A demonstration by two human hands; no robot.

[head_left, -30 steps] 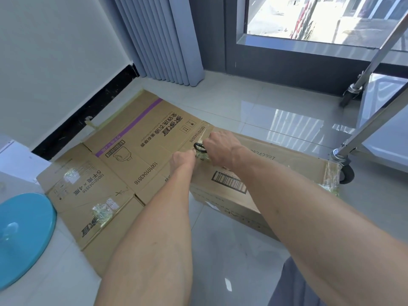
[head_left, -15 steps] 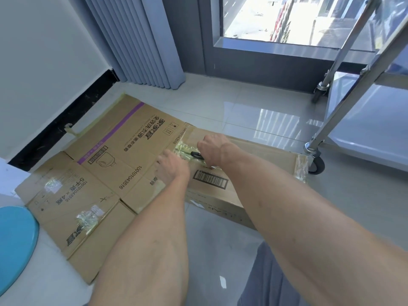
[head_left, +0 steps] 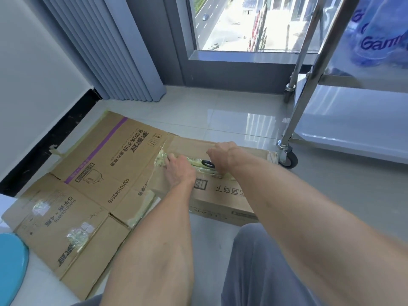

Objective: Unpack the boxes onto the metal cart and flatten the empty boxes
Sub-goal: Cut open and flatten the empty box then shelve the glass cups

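Cardboard box (head_left: 220,195), sealed along its top seam with clear packing tape (head_left: 198,162), lay on the glossy tiled floor (head_left: 220,115) near the centre of the view, its near left corner resting on a flattened box (head_left: 92,184) that spread toward 8 o'clock. Both bare arms reached forward to the seam. The left hand (head_left: 180,171) rested knuckles-up on the box top at the crumpled end of the tape, its fingers bent onto that tape; whether it pinched the tape could not be told. The right hand (head_left: 223,156) was curled over the seam just beside it, gripping a small tool with a black loop handle (head_left: 208,163), its working end hidden under the hand. The metal cart (head_left: 353,120) stood at 2 o'clock, one caster wheel (head_left: 287,159) just past the far right end of the box, and a blue-printed plastic pack (head_left: 379,36) sat on its upper shelf. Grey vertical blinds (head_left: 106,51) hung at 11 o'clock beside a floor-level window (head_left: 254,25). A turquoise round object (head_left: 11,266) showed at 8 o'clock, cut by the frame edge.
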